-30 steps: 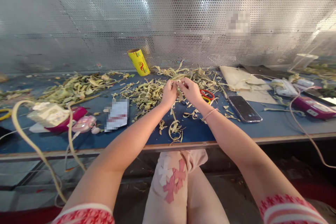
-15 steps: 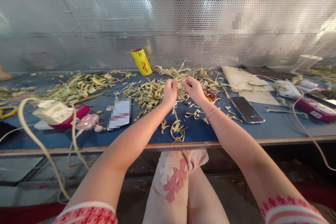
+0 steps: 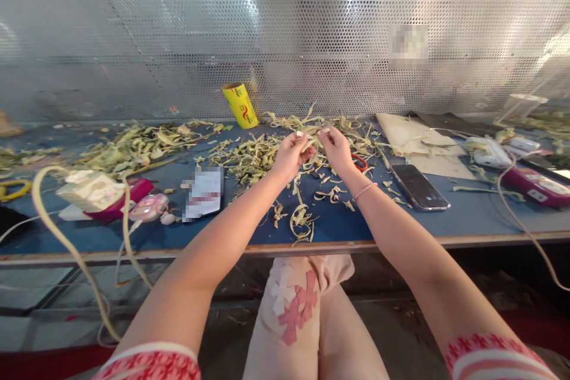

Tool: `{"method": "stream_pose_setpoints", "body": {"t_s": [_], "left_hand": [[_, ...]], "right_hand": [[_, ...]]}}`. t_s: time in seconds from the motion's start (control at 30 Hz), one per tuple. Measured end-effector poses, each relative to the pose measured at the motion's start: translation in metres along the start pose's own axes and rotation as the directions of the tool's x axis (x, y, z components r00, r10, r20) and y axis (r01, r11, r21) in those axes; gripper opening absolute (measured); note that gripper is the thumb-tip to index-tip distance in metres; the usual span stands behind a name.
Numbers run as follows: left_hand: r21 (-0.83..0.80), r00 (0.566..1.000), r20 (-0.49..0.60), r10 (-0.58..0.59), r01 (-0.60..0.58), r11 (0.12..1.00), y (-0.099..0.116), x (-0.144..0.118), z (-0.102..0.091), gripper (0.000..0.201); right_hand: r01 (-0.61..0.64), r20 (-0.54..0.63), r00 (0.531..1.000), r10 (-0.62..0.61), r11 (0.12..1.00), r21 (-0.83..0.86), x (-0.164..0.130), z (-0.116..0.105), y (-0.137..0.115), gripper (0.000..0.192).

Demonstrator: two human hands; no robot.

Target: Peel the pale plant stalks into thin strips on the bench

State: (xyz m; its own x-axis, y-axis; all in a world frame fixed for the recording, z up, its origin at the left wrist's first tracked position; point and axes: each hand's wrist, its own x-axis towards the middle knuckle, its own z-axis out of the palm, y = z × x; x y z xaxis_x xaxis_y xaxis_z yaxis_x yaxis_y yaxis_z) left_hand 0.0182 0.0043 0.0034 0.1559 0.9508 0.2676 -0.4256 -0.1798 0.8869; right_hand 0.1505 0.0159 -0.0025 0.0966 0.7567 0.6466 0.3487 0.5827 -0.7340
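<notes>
Both of my hands are raised over a heap of dried, pale green plant pieces [image 3: 249,157] on the blue table. My left hand [image 3: 288,157] is closed, thumb and fingers pinched on a thin dried leaf strip [image 3: 313,138]. My right hand [image 3: 336,148] pinches the same strip from the other side, close to my left. Red-handled scissors [image 3: 360,161], partly hidden, lie behind my right wrist. Below my hands, curled scraps [image 3: 301,219] are scattered near the table's front edge.
A yellow cardboard tube [image 3: 240,105] stands at the back. Another dried heap [image 3: 133,148] lies left. A phone [image 3: 420,186] is at right, beside beige paper [image 3: 405,133]. Left of my arm are a printed packet [image 3: 203,195] and a power strip with a thick cable [image 3: 57,231].
My hands have moved slightly apart, the right one a little to the right. The fingers of my left hand have turned and shifted on the strip.
</notes>
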Motion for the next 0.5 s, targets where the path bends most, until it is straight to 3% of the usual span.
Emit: {"method": "stream_pose_setpoints", "body": {"t_s": [0.1, 0.27, 0.5], "left_hand": [[-0.06, 0.997, 0.009, -0.074, 0.074, 0.995, -0.001, 0.001, 0.001, 0.015], [-0.075, 0.994, 0.1, -0.043, 0.05, 0.996, -0.003, 0.001, -0.003, 0.023], [0.053, 0.964, 0.265, -0.033, 0.02, 0.998, -0.003, 0.003, -0.015, 0.032]], "right_hand": [[0.01, 0.014, 1.0, -0.01, 0.999, 0.042, 0.0, 0.002, 0.0, 0.02], [-0.032, 0.048, 0.998, 0.027, 0.993, 0.115, 0.002, 0.005, 0.003, 0.02], [-0.142, 0.115, 0.986, 0.124, 0.976, 0.165, 0.001, 0.004, 0.003, 0.027]]}}
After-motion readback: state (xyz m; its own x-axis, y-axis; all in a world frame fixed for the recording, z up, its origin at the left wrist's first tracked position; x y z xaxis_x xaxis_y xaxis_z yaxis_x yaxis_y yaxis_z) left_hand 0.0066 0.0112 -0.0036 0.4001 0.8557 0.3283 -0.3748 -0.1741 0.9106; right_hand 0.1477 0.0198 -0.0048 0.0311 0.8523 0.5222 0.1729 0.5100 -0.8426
